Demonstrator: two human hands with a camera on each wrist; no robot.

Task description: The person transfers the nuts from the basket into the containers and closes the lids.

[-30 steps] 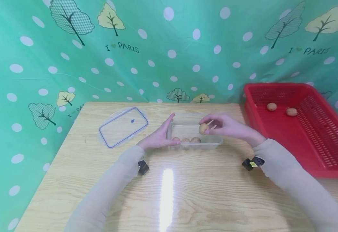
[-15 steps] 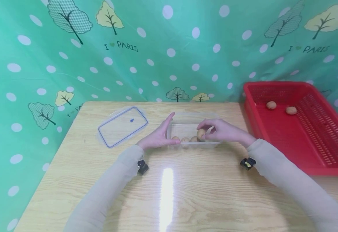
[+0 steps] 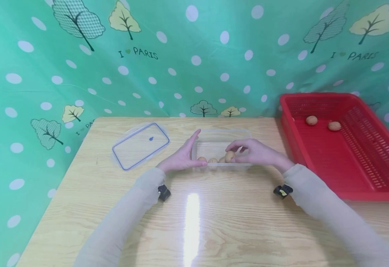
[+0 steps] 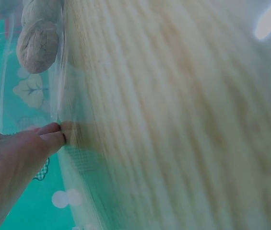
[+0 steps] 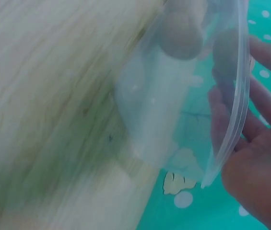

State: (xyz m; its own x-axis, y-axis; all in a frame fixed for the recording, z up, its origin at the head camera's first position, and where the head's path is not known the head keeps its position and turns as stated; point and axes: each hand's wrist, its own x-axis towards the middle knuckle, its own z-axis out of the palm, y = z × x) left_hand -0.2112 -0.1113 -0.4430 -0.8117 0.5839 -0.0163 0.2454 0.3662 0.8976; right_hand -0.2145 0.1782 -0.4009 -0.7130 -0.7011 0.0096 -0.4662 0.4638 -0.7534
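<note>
Green cloth [image 3: 214, 26]: It hangs at the far left and along the back, maybe to make a plain wall. It looks thin and wavy, with white dots and trees.
Table [image 3: 241, 222]: Flat and hard, so things can sit steady. Pale wood with wiggly stripes.
Lid [image 3: 141, 146]: It lies flat beside the box, maybe to leave the box's top free. Thin see-through plastic, round corners, blue line inside the edge.
Left hand [image 3: 181, 157]: It touches the box's left end, likely so the light box won't slide. The thumb, on the front rim, and the pointing finger look straight and spread wide.
Clear box [image 3: 211, 148]: Long, shiny, see-through plastic with a thicker rim.
Row of walnuts [image 3: 212, 161]: Three sit inside along the front wall, perhaps to save room. Tan, roundish, bumpy.
Held walnut [image 3: 230, 156]: Low inside the box, by the row's right end. I can't tell if it touches its neighbor.
Right hand [image 3: 252, 152]: Bent fingers and thumb pinch the held walnut, likely so it won't slip.
Red basket [image 3: 344, 163]: Close by, maybe for easy reaching. Stiff plastic, walls full of little holes.
Two walnuts [image 3: 334, 126]: They lie apart on the basket's floor, near the back.
</note>
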